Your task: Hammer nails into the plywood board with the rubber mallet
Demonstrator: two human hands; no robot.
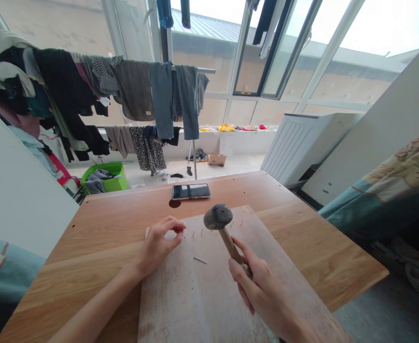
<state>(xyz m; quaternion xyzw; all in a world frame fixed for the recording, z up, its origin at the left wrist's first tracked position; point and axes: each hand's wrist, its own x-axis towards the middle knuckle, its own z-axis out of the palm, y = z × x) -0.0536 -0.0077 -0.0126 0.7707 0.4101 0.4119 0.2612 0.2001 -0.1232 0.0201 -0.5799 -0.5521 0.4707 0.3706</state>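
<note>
My right hand is wrapped round the wooden handle of a hammer, whose grey head is raised over a pale wooden board. My left hand rests on the board's left part, thumb and forefinger pinched together at a small nail standing in the board. A few more nails stand in a row beside it. One loose nail lies flat on the board between my hands.
The board lies on a wooden table. A phone lies at the table's far edge, by a dark round hole. Beyond stand a clothes rack hung with garments, a green basket and a white unit.
</note>
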